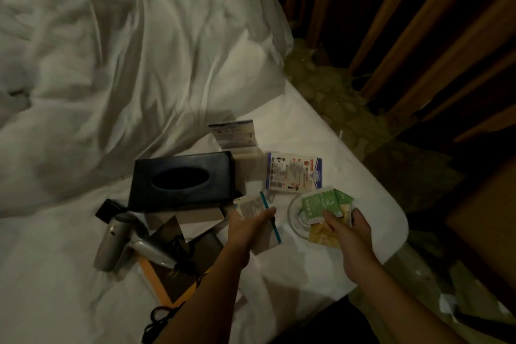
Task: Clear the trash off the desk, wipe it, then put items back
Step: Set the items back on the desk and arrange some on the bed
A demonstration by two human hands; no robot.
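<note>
Several desk items lie on a white bed sheet (293, 274). My left hand (245, 227) grips a flat white card with a teal edge (257, 205). My right hand (349, 229) holds the near side of a clear glass dish (296, 212) filled with green sachets (321, 201) and yellow sachets (324, 234). A black tissue box (181, 180) sits left of my hands. A silver hair dryer (117, 240) with a black cord lies at the lower left on an orange notebook (164, 282). A printed card (293, 172) and a standing card (233, 134) lie beyond.
A rumpled white duvet (111, 50) covers the upper left. The bed's corner drops off at the right to a patterned carpet (349, 109). Brown curtains (418, 22) hang at the upper right. A dark wooden piece of furniture (485, 218) stands at the right edge.
</note>
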